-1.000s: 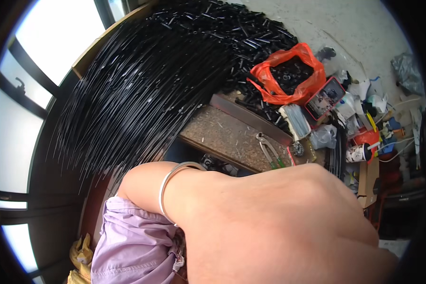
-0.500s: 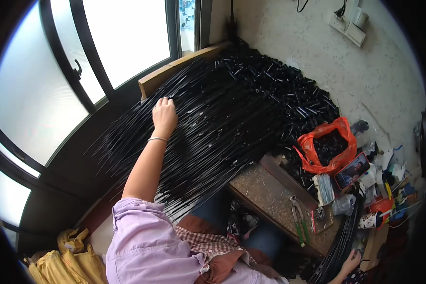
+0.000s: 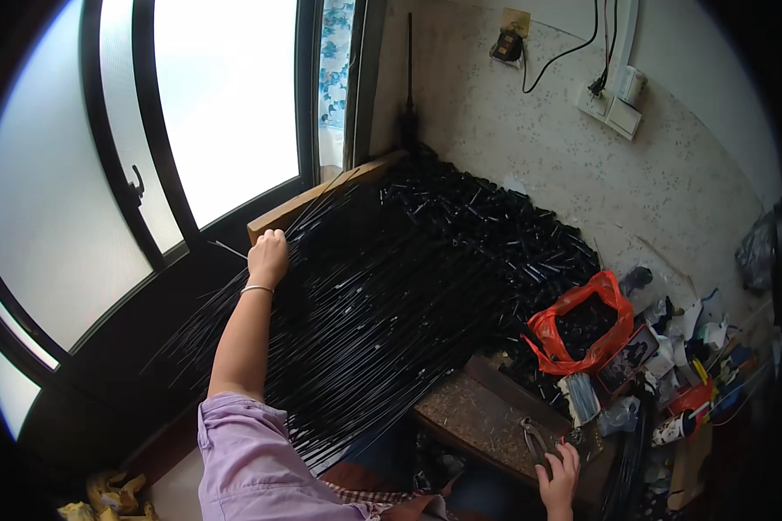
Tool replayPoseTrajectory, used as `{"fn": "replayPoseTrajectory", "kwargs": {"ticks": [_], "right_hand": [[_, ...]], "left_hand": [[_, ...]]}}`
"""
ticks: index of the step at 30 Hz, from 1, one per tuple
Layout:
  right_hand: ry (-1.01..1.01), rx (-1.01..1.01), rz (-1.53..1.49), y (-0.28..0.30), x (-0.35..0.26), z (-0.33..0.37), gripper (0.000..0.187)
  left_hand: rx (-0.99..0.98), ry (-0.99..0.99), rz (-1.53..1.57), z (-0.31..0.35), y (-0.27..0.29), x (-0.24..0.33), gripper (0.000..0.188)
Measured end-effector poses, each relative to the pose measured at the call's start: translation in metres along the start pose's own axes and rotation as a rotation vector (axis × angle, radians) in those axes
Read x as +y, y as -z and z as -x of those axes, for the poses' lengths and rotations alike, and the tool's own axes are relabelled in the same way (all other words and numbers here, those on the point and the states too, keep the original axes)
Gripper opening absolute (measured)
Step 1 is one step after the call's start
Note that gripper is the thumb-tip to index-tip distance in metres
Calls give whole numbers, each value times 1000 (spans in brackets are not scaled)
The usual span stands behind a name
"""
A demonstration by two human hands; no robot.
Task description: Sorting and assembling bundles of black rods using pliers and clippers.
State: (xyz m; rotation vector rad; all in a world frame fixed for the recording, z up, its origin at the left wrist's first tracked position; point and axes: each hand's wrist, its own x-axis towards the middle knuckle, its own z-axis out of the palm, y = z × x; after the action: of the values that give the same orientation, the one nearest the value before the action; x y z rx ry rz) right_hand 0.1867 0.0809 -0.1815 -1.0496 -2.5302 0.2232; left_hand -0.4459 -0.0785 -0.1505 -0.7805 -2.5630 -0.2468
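My left hand [image 3: 269,254] is closed in a fist around a few thin black rods [image 3: 321,206], whose ends stick out on both sides of it. Below and to its right spreads a wide layer of similar thin black rods [image 3: 356,326]. My right hand [image 3: 561,479] is at the lower right, thumb and fingers apart. It reaches over the handle end of a pair of pliers [image 3: 532,434] on a worn wooden board [image 3: 460,412]. The handles are mostly hidden by the hand, and I see no firm grip on them.
Short black tubes [image 3: 495,221] are heaped against the wall. An open red plastic bag [image 3: 619,300] holds small black pieces. Beside it are a phone [image 3: 630,358], a patterned cup [image 3: 672,430] and clutter. A wooden plank [image 3: 317,198] edges the pile below the window. Yellow cloth [image 3: 113,495] lies lower left.
My left hand has moved left and now holds rods raised from the layer. My right hand has come from the lower right edge over to the pliers. The view has tilted up.
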Motion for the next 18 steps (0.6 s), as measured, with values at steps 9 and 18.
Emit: {"fn": "replayPoseTrajectory", "kwargs": {"ticks": [9, 18], "right_hand": [[110, -48, -107, -30, 13, -11, 32], [89, 33, -139, -27, 31, 5, 28]], "left_hand": [[99, -13, -2, 13, 10, 18, 14], [-412, 14, 1152, -9, 159, 171, 31]]}}
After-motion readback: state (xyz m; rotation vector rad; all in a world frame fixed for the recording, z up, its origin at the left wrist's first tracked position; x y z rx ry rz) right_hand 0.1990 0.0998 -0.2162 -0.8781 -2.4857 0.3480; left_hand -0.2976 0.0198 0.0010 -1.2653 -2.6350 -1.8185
